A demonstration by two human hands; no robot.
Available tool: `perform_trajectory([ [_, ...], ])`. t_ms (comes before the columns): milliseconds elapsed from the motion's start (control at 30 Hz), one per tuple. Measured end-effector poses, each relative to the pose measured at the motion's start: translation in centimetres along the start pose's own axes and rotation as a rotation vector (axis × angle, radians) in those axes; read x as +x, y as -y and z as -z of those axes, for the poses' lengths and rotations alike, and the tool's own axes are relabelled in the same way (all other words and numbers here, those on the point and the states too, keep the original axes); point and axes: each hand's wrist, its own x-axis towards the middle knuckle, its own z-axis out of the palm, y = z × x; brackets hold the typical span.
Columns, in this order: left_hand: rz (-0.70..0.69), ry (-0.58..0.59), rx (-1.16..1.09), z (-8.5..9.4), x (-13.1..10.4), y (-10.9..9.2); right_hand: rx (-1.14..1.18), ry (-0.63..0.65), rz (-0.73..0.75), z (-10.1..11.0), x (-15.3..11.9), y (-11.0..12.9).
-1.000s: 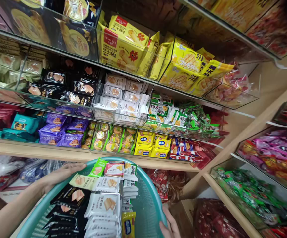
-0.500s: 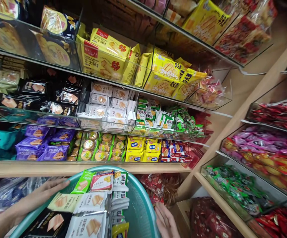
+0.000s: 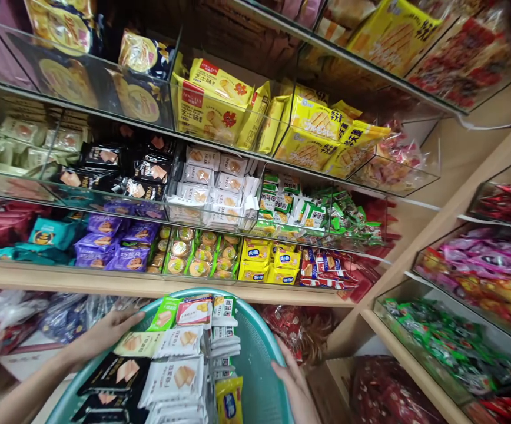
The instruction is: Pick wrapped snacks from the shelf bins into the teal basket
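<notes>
A teal plastic basket (image 3: 262,347) filled with wrapped snacks is held between my two hands at the bottom of the view. My left hand (image 3: 110,331) grips its left rim, with the thumb side near the top edge. On the opposite side my right hand (image 3: 291,381) is closed over the rim, some fingers hidden below. In the basket lie rows of white wafer packets (image 3: 173,380), black packets (image 3: 114,374), a pale green packet (image 3: 138,344), a bright green packet (image 3: 166,313), green-and-white packets (image 3: 224,312) and a yellow packet (image 3: 229,400). The basket's right part shows its bare floor.
Ahead, shelves with clear bins hold yellow snack bags (image 3: 213,106), white packets (image 3: 200,175), purple packets (image 3: 105,224) and small yellow packs (image 3: 255,250). A wooden ledge (image 3: 105,285) runs just beyond the basket. Angled shelves (image 3: 454,335) stand at right, above bagged goods (image 3: 388,388).
The view has swung left, so the shelves appear farther right. The basket and both hands sit farther right in the picture. My right fingers now curl over the rim.
</notes>
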Motion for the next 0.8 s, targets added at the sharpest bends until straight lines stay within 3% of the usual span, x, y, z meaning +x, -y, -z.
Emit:
perform_trajectory([
  [167, 0.025, 0.061, -0.114, 0.1, -0.4, 1.5, 0.111, 0.007, -0.099, -0.5, -1.2, -1.0],
  [500, 0.004, 0.048, -0.011, -0.3, -0.4, 3.1, 0.172, 0.015, -0.205, 1.0, -2.4, -3.9],
  [700, 0.011, 0.032, 0.038, -0.5, -0.5, 3.2, 0.122, -0.004, -0.211, 1.4, -2.3, -3.8],
  [800, 0.004, 0.031, 0.059, -0.4, -0.4, 2.6, 0.091, -0.036, -0.120, 0.9, -2.4, -3.9],
])
